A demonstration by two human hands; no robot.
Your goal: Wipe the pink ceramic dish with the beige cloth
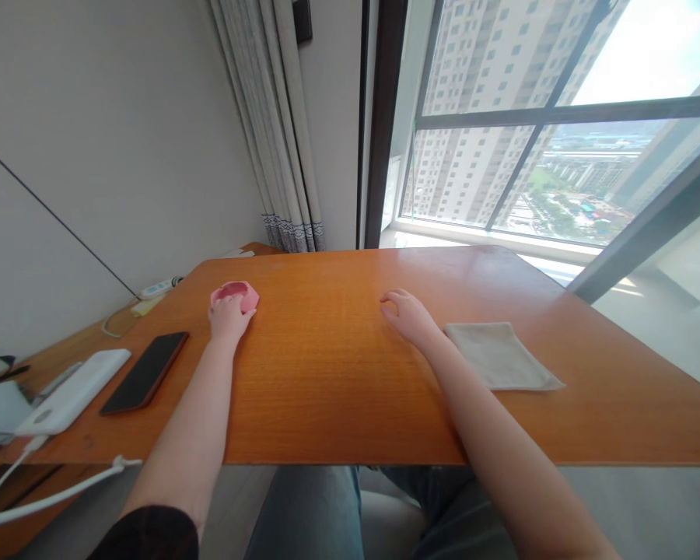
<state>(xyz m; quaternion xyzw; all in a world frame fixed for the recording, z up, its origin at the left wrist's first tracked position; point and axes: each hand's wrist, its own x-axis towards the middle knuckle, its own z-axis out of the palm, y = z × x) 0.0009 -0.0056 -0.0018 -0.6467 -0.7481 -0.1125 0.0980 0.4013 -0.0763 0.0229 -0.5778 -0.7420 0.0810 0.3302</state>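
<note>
A small pink dish with an angular rim sits at the far left part of the wooden table. My left hand is closed on its near side, thumb on the right, and covers part of it. My right hand is over the table right of the middle, holding nothing, with its fingers loosely bent and apart from the thumb. A folded light grey cloth lies flat just to the right of my right hand, partly behind my forearm.
A dark phone and a white power bank with a white cable lie at the left. Behind them are a power strip and glasses. A curtain and a large window stand beyond the table.
</note>
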